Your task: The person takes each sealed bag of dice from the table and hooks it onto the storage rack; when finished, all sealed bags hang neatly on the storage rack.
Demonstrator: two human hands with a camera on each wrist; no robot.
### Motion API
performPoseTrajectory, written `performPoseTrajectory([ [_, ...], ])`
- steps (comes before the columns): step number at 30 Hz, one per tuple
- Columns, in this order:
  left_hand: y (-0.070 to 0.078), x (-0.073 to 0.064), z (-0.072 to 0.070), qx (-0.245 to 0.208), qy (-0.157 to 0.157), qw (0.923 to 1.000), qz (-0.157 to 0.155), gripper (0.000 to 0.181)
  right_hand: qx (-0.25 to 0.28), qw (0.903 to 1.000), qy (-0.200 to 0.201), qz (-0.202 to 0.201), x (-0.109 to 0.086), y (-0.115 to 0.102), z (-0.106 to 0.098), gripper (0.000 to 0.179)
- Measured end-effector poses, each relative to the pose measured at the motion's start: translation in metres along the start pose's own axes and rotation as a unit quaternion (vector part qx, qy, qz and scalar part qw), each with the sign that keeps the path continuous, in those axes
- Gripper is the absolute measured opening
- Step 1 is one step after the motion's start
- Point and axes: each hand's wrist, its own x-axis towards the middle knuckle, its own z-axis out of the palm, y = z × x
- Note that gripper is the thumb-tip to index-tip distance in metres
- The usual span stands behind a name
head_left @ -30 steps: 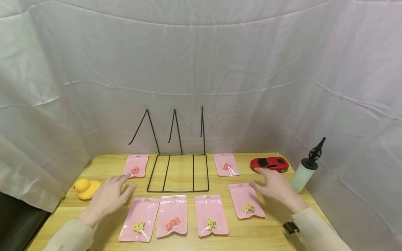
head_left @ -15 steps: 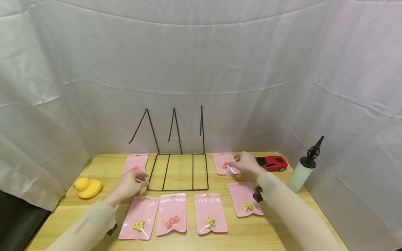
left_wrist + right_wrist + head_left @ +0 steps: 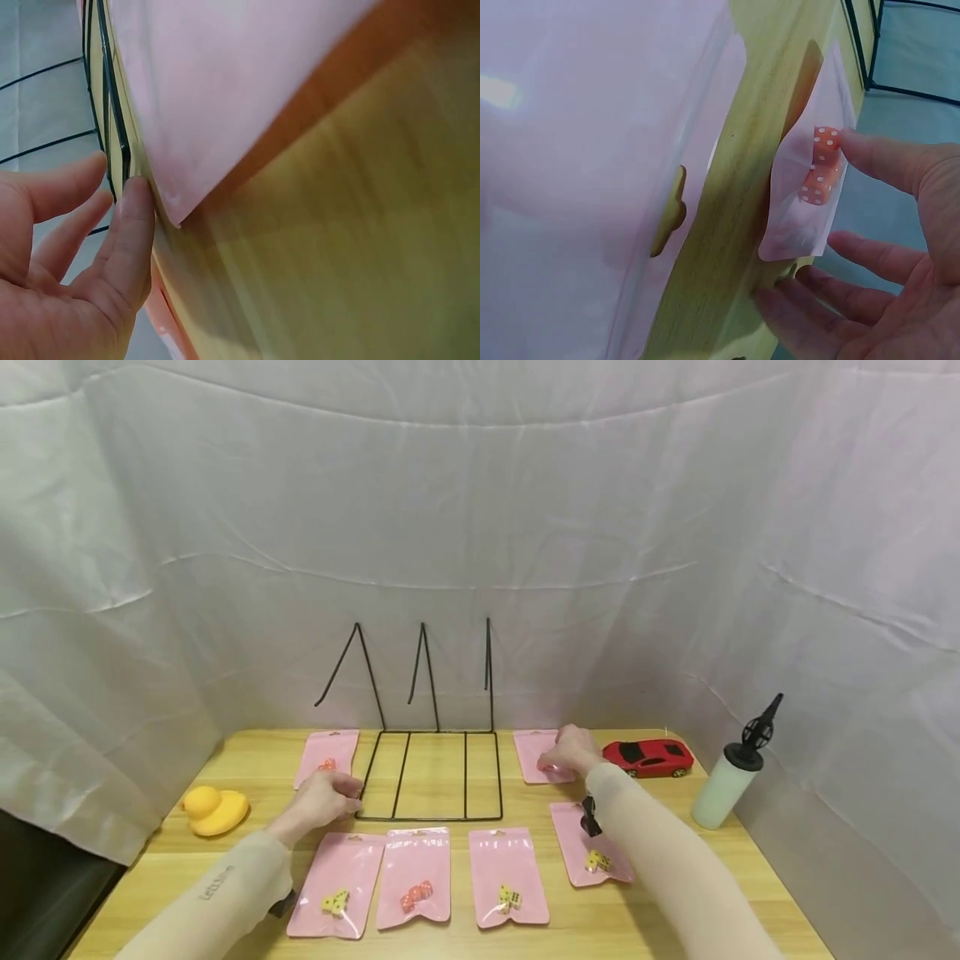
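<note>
My left hand [image 3: 318, 800] reaches to the front left corner of a black wire rack [image 3: 427, 818]. In the left wrist view its fingertips are right at the rack's corner, thumb and fingers apart. At the back right, my right hand [image 3: 572, 752] is over a small pink zip bag [image 3: 529, 743]. The right wrist view has the thumb tip at the bag's edge beside orange-red dice [image 3: 821, 169], the other fingers spread around the bag's end. Another pink bag with red dice [image 3: 327, 747] lies beyond my left hand, partly covered by it.
Pink bags with yellow or red dice lie along the front, including a front left bag [image 3: 341, 864] and a right bag [image 3: 577, 835] under my right forearm. A yellow rubber duck [image 3: 216, 810] sits left; a red toy car [image 3: 651, 758] and a hand pump [image 3: 723, 789] stand right.
My right hand has moved from beside the red car inward to the back right bag. The left hand has moved right, from near the duck to the rack's corner.
</note>
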Motion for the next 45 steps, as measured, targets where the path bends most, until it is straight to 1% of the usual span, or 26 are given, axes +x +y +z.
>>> performPoseTrajectory([
  [2, 0.0, 0.001, 0.002, -0.009, 0.005, 0.9999, -0.001, 0.047, 0.004, 1.0, 0.0, 0.005, 0.001, 0.0, 0.001, 0.06],
  [5, -0.002, 0.002, 0.003, -0.009, 0.013, 0.9999, -0.006, 0.047, 0.015, 0.9998, -0.003, 0.014, 0.001, -0.001, 0.001, 0.06],
  [9, -0.005, 0.004, 0.006, 0.008, 0.022, 0.9997, -0.006, 0.044, 0.043, 0.9987, -0.008, 0.025, 0.002, 0.0, 0.002, 0.059],
  [12, -0.005, 0.006, 0.007, 0.017, 0.027, 0.9995, -0.002, 0.042, 0.062, 0.9976, -0.004, 0.031, 0.002, 0.003, 0.002, 0.056],
  [17, -0.004, 0.006, 0.008, 0.023, 0.03, 0.9993, 0.007, 0.041, 0.078, 0.9962, 0.019, 0.032, 0.0, 0.008, 0.002, 0.042],
  [20, -0.005, 0.006, 0.008, 0.02, 0.029, 0.9994, 0.003, 0.04, 0.093, 0.9947, 0.032, 0.03, -0.001, 0.01, 0.003, 0.033],
  [23, -0.006, 0.006, 0.007, 0.012, 0.027, 0.9996, -0.001, 0.04, 0.106, 0.9931, 0.048, 0.017, -0.004, 0.01, 0.004, 0.03],
  [27, -0.007, 0.006, 0.008, 0.0, 0.023, 0.9997, -0.006, 0.041, 0.116, 0.991, 0.066, -0.012, -0.011, 0.01, 0.004, 0.041],
  [30, -0.007, 0.008, 0.009, -0.006, 0.022, 0.9997, -0.011, 0.041, 0.114, 0.99, 0.077, -0.027, -0.017, 0.008, 0.003, 0.044],
  [34, -0.008, 0.008, 0.009, -0.004, 0.019, 0.9997, -0.012, 0.041, 0.129, 0.9873, 0.088, -0.034, -0.024, 0.002, -0.001, 0.038],
  [37, -0.008, 0.008, 0.009, 0.001, 0.02, 0.9997, -0.011, 0.041, 0.141, 0.984, 0.099, -0.047, -0.031, -0.003, -0.005, 0.033],
  [41, -0.008, 0.009, 0.009, 0.004, 0.021, 0.9997, -0.011, 0.04, 0.131, 0.9801, 0.123, -0.085, -0.041, -0.007, -0.011, 0.029],
  [45, -0.009, 0.011, 0.009, -0.002, 0.017, 0.9997, -0.019, 0.04, 0.127, 0.9745, 0.141, -0.12, -0.051, -0.008, -0.014, 0.028],
])
